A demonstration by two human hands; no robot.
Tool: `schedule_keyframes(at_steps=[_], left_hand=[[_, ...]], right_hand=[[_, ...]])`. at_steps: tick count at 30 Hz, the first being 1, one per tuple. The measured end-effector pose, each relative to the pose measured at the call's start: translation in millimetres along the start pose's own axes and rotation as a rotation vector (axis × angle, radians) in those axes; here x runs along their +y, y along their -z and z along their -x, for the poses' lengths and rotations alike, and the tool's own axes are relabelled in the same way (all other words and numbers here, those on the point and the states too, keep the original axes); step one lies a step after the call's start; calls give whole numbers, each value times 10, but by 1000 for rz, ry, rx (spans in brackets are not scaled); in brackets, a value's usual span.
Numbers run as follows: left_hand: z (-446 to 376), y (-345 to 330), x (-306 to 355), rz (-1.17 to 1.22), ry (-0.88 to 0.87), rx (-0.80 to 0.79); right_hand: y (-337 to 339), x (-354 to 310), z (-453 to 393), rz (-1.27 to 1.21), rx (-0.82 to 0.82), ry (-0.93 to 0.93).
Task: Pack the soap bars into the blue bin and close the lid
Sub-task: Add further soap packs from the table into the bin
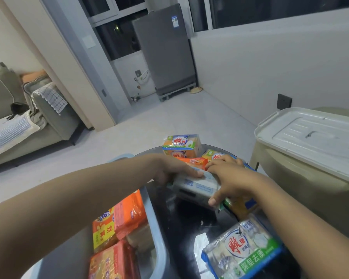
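So blue bin (155,228) at 7 o'clock, orange soap packs (117,224) already inside; left hand (169,168) just past its rim, fingers curled on the white pack (195,188) at centre; right hand (228,178) grips the same pack from 3 o'clock, thumb on its near edge; more bars (181,144) at 12 on the black table (181,222), one pack (242,250) at 5; lid (310,135) off, at 2 o'clock
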State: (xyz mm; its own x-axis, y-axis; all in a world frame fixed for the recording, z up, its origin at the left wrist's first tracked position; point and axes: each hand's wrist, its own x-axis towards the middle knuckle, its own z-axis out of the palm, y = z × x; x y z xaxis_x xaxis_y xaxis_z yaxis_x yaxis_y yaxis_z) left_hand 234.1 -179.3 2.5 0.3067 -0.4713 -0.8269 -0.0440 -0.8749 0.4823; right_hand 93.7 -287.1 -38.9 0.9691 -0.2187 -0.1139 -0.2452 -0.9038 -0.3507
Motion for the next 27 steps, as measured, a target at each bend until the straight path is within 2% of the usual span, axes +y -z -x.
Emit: schedule_keyframes(at_steps=[9,13,15,20,24,27], left_hand=[[127,-55,-5,-39,-121,89],[292,-49,-9,-65,-224,135],[416,-27,-10,-73,-288,136],[911,98,-27,-47,-506,169],[1353,196,-164,117,-576,181],[1567,229,-426,246,-581,100]], right_hand=[[-47,-42,42,-40,91,-12],[-18,-71,45,-201,136,-36],[35,-107,87,-319,151,9],[331,-333,298,-816,141,161],[494,-558,440,-1052,127,252],[526,-769,529,-1189,121,251]])
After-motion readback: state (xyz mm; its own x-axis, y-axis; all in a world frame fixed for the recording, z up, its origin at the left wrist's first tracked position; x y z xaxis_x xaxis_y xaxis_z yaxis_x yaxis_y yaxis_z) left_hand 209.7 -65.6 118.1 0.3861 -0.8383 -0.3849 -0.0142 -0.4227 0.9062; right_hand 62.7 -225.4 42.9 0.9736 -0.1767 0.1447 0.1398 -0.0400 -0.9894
